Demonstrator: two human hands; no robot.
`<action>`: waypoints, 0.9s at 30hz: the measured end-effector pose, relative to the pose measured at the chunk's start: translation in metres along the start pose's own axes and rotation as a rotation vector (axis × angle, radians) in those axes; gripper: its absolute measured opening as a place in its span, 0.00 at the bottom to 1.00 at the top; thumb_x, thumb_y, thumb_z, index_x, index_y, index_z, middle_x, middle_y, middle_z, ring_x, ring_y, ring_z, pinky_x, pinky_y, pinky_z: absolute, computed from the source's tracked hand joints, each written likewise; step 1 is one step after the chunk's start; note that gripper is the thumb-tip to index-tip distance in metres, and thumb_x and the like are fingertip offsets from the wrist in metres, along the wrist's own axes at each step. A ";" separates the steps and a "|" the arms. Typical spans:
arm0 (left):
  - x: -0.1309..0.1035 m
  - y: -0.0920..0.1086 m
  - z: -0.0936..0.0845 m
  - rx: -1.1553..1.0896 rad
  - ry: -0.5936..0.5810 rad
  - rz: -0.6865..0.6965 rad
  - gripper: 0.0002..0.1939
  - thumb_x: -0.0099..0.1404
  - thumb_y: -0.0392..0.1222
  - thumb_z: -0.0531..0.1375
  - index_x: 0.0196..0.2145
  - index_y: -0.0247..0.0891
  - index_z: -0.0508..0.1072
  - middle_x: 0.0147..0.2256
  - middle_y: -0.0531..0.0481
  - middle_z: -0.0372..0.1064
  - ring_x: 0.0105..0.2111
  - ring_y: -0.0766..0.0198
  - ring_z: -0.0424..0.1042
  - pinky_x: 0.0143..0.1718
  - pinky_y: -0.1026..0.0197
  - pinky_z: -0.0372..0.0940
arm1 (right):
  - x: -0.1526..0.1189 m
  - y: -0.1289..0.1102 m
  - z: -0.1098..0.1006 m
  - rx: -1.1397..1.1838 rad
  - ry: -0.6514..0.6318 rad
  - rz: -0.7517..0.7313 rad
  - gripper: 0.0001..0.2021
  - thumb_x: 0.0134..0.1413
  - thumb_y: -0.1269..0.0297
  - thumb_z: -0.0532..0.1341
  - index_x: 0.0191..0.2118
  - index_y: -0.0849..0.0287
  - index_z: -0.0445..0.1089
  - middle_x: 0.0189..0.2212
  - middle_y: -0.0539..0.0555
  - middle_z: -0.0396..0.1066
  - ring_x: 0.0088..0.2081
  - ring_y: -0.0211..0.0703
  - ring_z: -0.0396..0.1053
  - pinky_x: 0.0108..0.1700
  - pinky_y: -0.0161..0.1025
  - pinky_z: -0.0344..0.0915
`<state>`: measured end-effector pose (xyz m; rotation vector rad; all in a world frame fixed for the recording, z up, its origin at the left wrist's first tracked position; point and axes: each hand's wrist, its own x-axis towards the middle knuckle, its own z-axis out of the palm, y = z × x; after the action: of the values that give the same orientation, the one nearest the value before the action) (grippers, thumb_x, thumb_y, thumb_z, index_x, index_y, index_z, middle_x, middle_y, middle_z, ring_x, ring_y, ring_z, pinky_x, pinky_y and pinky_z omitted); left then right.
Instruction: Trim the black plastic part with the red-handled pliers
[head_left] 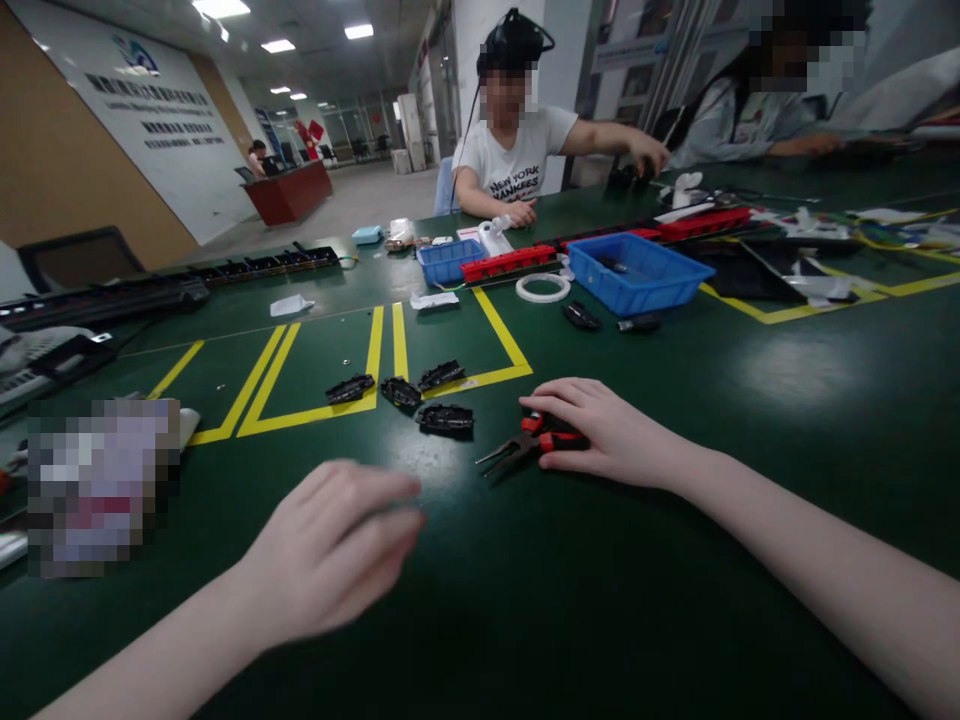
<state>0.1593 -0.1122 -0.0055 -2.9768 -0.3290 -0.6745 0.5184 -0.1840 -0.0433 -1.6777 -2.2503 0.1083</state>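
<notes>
My right hand (600,430) is wrapped round the red and black handles of a pair of pliers (517,450), whose jaws point left and lie on or just above the green table. Nearer to me on the left is my left hand (341,550), slightly blurred, with its fingers curled and the tips hidden or smeared; whether anything is between them cannot be made out. Beyond both hands lie several small black plastic parts, among them one (445,420) left of the pliers and another (350,389) further left.
Yellow tape (307,422) marks the green table (480,640). Further back are a large blue bin (637,285), a smaller blue bin (450,263), a white tape ring (542,289) and red strips (510,265). A person (517,150) sits opposite; another is at the right.
</notes>
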 end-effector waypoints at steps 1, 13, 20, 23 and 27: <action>0.014 -0.011 0.013 -0.015 -0.011 -0.049 0.17 0.74 0.38 0.56 0.58 0.41 0.65 0.57 0.40 0.66 0.54 0.54 0.70 0.55 0.48 0.68 | -0.001 0.003 0.000 0.010 -0.002 -0.005 0.33 0.58 0.42 0.62 0.63 0.57 0.65 0.58 0.65 0.68 0.59 0.62 0.65 0.57 0.62 0.65; 0.066 -0.058 0.076 -0.030 -0.153 -0.226 0.18 0.73 0.46 0.56 0.56 0.38 0.68 0.69 0.39 0.48 0.69 0.43 0.48 0.69 0.30 0.36 | -0.001 0.016 0.005 0.033 0.046 -0.002 0.29 0.56 0.41 0.62 0.58 0.52 0.69 0.53 0.61 0.71 0.52 0.60 0.71 0.48 0.58 0.72; 0.059 -0.050 0.059 -0.101 -0.145 -0.208 0.14 0.71 0.47 0.60 0.51 0.40 0.69 0.65 0.43 0.58 0.69 0.46 0.49 0.69 0.31 0.34 | -0.005 0.014 0.003 -0.041 0.086 -0.054 0.27 0.59 0.41 0.59 0.56 0.55 0.70 0.51 0.62 0.73 0.49 0.58 0.74 0.45 0.55 0.73; 0.047 -0.040 0.041 -0.171 -0.141 -0.236 0.14 0.71 0.46 0.60 0.51 0.41 0.69 0.62 0.44 0.62 0.66 0.47 0.55 0.68 0.34 0.44 | -0.006 0.012 0.001 -0.088 0.095 -0.080 0.26 0.61 0.41 0.58 0.53 0.57 0.71 0.48 0.63 0.74 0.45 0.57 0.75 0.42 0.52 0.75; 0.032 -0.020 0.026 -0.329 -0.230 -0.308 0.14 0.70 0.45 0.61 0.52 0.42 0.69 0.55 0.46 0.68 0.56 0.51 0.65 0.57 0.43 0.62 | -0.005 0.009 0.000 -0.146 0.124 -0.133 0.25 0.63 0.42 0.55 0.51 0.58 0.70 0.45 0.63 0.75 0.42 0.54 0.76 0.39 0.50 0.75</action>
<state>0.1939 -0.0833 -0.0147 -3.3642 -0.7762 -0.4431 0.5284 -0.1862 -0.0473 -1.5525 -2.3156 -0.1906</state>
